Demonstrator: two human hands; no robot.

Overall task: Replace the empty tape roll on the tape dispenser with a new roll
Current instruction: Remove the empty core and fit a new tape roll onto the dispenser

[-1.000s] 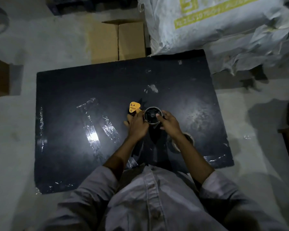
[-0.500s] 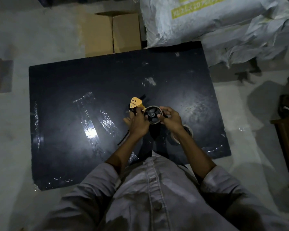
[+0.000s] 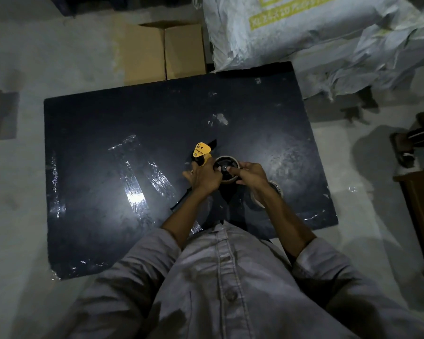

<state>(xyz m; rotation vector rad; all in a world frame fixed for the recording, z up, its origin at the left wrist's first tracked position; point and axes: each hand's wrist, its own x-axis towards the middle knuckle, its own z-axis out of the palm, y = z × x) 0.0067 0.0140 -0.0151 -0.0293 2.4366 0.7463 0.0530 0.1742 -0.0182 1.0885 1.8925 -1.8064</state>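
I hold a tape dispenser (image 3: 201, 150) with a yellow head above the middle of a black table (image 3: 108, 118). My left hand (image 3: 203, 176) grips its body just below the yellow part. On its black wheel sits a tape roll (image 3: 227, 167), and my right hand (image 3: 251, 173) clasps that roll from the right, with one fingertip on the hub. A second tape roll (image 3: 274, 189) lies flat on the table under my right wrist, mostly hidden by it. The light is dim, so I cannot tell which roll is the empty one.
Strips of clear tape (image 3: 135, 189) stick to the tabletop at left. A cardboard box (image 3: 164, 50) stands on the floor beyond the table's far edge. Large white sacks (image 3: 316, 33) pile up at the far right. A brown piece of furniture (image 3: 421, 216) stands at right.
The dispenser has tilted, so the yellow head now points further away from me. My right fingers have shifted from the roll's rim onto its hub. The camera view drifted slightly.
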